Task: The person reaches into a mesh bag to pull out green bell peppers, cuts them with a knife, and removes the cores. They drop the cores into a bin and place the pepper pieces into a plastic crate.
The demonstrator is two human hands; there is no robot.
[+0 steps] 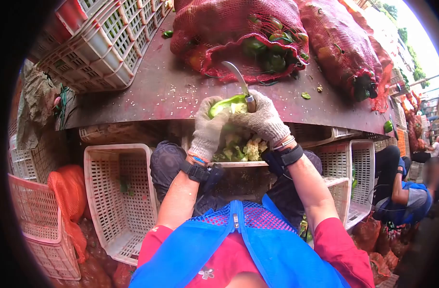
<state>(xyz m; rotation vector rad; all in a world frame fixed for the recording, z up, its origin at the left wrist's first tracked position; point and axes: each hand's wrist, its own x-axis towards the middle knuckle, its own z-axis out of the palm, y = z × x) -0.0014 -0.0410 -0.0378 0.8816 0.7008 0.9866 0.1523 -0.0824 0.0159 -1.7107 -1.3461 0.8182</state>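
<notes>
My left hand [207,127], in a knitted work glove, is closed around a cut-open green pepper [221,105] at the table's near edge. Pale flesh shows inside the pepper. In my gloved right hand [263,120] is a small curved knife [237,76], its blade pointing up and away from me. The right fingers also come against the pepper, and the two hands nearly meet. Under them, between my knees, pepper cores and trimmings [252,148] lie in a crate [241,164].
An open red mesh sack [238,29] of green peppers lies ahead on the table [147,103], with another full sack [339,43] at right. White crates [99,53] are stacked at left. More plastic crates [121,201] flank my legs. Another person [407,197] sits at right.
</notes>
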